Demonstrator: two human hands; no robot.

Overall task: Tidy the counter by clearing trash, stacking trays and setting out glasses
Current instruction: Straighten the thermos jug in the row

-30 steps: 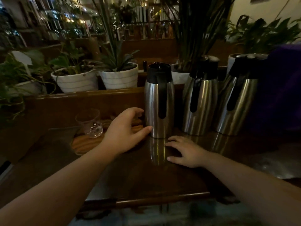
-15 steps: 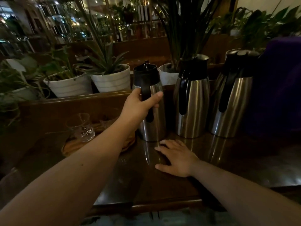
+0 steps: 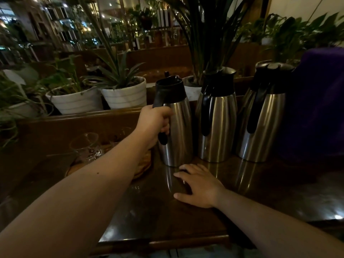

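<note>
Three steel jugs with black lids stand in a row on the dark wooden counter (image 3: 186, 220). My left hand (image 3: 154, 123) is wrapped around the black handle of the leftmost jug (image 3: 176, 131), which stands on the counter with its handle turned left. My right hand (image 3: 199, 185) lies flat on the counter just in front of that jug, fingers spread, holding nothing. A clear glass (image 3: 86, 148) stands on a round wooden tray (image 3: 143, 168) left of the jug, partly hidden by my left forearm. A second glass behind my wrist is barely visible.
The middle jug (image 3: 216, 120) and right jug (image 3: 260, 118) stand close beside the held one. A purple object (image 3: 316, 105) fills the right side. White plant pots (image 3: 124, 94) sit on a ledge behind a low wooden wall (image 3: 74, 127). The counter's front edge runs below my arms.
My left hand rose from the tray beside the jug's base to its handle and closed around it. The jug's handle now points left. My right hand stayed flat on the counter.
</note>
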